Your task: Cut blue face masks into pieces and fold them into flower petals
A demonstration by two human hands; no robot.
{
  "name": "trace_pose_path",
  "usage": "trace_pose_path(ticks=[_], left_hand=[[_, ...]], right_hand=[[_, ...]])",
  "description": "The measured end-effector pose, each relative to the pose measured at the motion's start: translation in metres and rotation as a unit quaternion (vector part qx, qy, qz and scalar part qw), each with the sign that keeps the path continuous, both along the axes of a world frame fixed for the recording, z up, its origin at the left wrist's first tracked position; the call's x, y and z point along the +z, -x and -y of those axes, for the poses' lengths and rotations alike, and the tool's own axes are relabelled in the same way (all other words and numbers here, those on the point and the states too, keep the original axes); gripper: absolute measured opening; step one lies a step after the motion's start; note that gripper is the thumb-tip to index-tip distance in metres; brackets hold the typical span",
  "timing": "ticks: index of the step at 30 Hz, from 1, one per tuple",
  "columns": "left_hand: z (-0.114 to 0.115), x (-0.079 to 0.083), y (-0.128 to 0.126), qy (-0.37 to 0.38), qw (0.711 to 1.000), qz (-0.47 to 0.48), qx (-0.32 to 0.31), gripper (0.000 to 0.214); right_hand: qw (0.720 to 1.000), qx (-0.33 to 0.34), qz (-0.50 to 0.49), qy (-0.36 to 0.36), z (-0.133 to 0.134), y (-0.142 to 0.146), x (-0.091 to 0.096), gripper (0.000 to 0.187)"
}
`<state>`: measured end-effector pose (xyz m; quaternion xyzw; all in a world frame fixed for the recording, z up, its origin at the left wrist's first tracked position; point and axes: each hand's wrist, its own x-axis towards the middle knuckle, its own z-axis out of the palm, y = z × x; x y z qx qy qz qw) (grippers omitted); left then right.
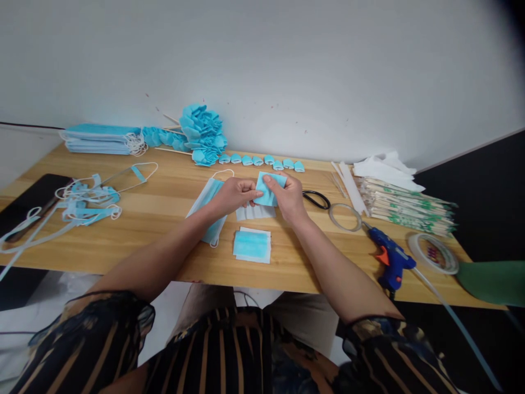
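Observation:
Both hands hold one square piece of blue mask fabric [268, 191] just above the table. My left hand [235, 194] pinches its left edge, and my right hand [289, 194] grips it from the right with the thumb flat across its face. Beneath them lies a white pleated piece [256, 213], partly hidden. A face mask [215, 221] with ear loops rests under my left forearm. Nearer the front edge sits a small stack of cut blue and white pieces [251, 244]. Black scissor handles [316, 200] show beside my right wrist.
Along the back are a mask stack [102, 138], blue fabric flowers [203, 134] and a row of folded blue petals [257, 161]. Ear-loop scraps [88, 202] lie left. To the right are a blue glue gun [389, 254], tape rolls [433, 253] and packaged sticks [406, 205].

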<state>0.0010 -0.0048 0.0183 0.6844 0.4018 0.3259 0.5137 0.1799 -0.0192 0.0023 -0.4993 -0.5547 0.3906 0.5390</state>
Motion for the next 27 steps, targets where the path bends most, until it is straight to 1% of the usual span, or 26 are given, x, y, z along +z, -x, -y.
trace_pose_path(ticks=[6, 13, 17, 22, 27], left_hand=[[0.000, -0.001, 0.001, -0.003, 1.000, 0.010, -0.007, 0.047], [-0.003, -0.004, -0.002, -0.021, 0.991, 0.122, 0.051, 0.042], [-0.004, -0.005, -0.002, -0.016, 0.987, 0.144, 0.065, 0.039], [-0.004, -0.004, 0.000, -0.001, 0.980, 0.173, 0.099, 0.038], [-0.008, -0.004, 0.003, -0.032, 0.974, 0.191, 0.117, 0.031]], right_hand=[[1.000, -0.011, -0.010, -0.019, -0.002, 0.000, -0.001, 0.038], [0.999, 0.003, 0.013, -0.038, 0.000, 0.003, 0.002, 0.029], [0.999, 0.009, 0.020, -0.043, -0.001, 0.003, 0.001, 0.027], [0.999, 0.012, -0.003, -0.045, -0.006, -0.002, 0.000, 0.024], [0.998, -0.011, -0.042, -0.046, -0.012, -0.007, 0.002, 0.028]])
